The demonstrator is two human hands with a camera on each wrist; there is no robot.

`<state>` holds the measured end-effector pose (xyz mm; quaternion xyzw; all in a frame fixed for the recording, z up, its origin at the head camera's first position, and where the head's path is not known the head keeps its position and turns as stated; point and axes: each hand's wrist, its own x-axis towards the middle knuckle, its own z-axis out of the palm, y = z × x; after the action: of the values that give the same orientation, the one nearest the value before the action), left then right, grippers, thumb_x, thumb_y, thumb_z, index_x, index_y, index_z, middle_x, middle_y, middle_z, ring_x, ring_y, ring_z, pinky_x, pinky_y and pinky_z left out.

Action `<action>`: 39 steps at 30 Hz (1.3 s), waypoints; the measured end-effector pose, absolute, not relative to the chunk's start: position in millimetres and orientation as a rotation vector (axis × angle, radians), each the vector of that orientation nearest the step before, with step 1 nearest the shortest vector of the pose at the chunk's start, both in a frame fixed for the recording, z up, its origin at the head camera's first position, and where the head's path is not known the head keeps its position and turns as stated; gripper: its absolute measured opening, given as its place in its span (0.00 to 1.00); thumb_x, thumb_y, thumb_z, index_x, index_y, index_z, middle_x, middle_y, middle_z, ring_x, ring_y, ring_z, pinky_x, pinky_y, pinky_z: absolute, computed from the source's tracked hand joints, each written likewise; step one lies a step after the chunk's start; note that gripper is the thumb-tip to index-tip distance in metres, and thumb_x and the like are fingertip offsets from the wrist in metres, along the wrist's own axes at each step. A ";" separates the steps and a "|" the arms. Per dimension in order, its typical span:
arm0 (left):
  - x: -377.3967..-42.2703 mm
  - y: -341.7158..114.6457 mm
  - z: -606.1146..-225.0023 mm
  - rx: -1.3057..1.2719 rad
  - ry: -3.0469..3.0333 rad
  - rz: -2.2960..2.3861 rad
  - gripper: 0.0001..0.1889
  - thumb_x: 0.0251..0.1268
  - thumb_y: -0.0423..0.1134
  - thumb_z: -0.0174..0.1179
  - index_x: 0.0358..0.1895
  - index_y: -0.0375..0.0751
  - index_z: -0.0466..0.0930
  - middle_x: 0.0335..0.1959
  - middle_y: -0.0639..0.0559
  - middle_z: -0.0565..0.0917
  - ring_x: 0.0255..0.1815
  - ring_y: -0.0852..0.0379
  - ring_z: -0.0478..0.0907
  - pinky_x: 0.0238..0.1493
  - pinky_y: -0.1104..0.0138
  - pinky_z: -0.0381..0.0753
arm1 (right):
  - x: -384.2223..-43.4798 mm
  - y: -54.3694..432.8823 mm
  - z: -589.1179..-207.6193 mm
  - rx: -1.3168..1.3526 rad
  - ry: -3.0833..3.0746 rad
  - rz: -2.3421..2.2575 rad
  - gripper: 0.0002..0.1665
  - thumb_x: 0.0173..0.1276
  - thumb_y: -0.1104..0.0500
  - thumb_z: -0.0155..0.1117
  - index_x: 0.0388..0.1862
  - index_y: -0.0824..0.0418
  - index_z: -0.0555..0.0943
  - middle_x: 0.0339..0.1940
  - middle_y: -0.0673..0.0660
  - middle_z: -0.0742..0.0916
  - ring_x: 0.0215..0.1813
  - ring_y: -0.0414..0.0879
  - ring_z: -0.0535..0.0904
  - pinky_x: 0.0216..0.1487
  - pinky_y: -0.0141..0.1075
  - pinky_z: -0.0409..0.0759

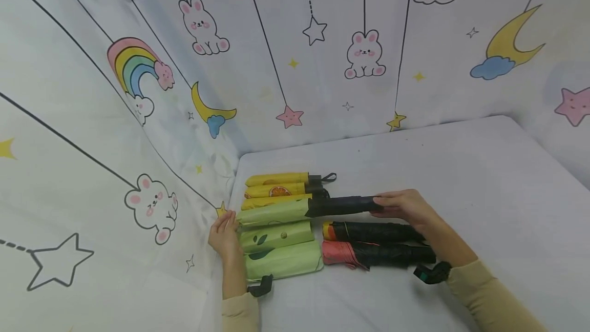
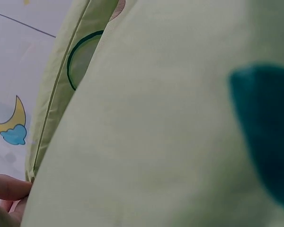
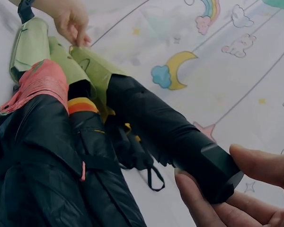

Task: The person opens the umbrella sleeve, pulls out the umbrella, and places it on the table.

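A folded umbrella (image 1: 276,212), light green on its left half and black on its right, is held level between the two hands. My left hand (image 1: 226,237) pinches its green end; the left wrist view shows fingertips (image 2: 12,187) at the edge of the green fabric. My right hand (image 1: 407,206) grips the black end, with thumb and fingers around its tip in the right wrist view. Below it lie two light green folded umbrellas (image 1: 281,261). Just behind it are several yellow folded umbrellas (image 1: 276,179) with black handles, one bearing an orange-slice print.
To the right of the green ones lie two black folded umbrellas, one with a red end (image 1: 338,253) and one with an orange-yellow end (image 1: 328,231). A white cloth (image 1: 461,178) covers the table. Curtains (image 1: 322,91) printed with rabbits and stars stand behind and left.
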<state>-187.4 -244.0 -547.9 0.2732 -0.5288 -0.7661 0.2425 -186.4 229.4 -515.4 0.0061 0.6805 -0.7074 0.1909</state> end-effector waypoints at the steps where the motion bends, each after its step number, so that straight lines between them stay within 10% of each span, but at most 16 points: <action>1: -187.2 -243.9 -548.1 0.750 -1.448 -2.093 0.24 0.66 0.13 0.55 0.65 0.24 0.72 0.65 0.30 0.78 0.68 0.41 0.79 0.66 0.62 0.79 | -185.7 231.2 -515.3 0.018 1.914 -1.985 0.38 0.74 0.54 0.71 0.69 0.80 0.72 0.57 0.62 0.88 0.53 0.55 0.89 0.71 0.52 0.75; 12: -186.9 -243.4 -548.1 0.745 -1.469 -2.086 0.23 0.66 0.13 0.56 0.64 0.24 0.72 0.65 0.31 0.79 0.66 0.45 0.81 0.64 0.66 0.81 | -177.4 251.8 -516.4 0.045 1.923 -1.953 0.43 0.75 0.52 0.70 0.75 0.79 0.65 0.75 0.74 0.72 0.55 0.54 0.89 0.78 0.69 0.50; 39: -186.5 -242.9 -548.1 0.734 -1.470 -2.087 0.23 0.66 0.13 0.55 0.63 0.25 0.73 0.64 0.31 0.79 0.65 0.45 0.81 0.64 0.65 0.81 | -164.2 290.2 -525.6 0.095 1.920 -1.979 0.41 0.76 0.55 0.69 0.74 0.80 0.65 0.56 0.57 0.90 0.56 0.55 0.88 0.78 0.61 0.59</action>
<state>-186.5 -242.9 -548.1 0.2682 -0.5373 -0.7626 0.2405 -164.2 290.2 -525.6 0.0339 0.6832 -0.7042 0.1900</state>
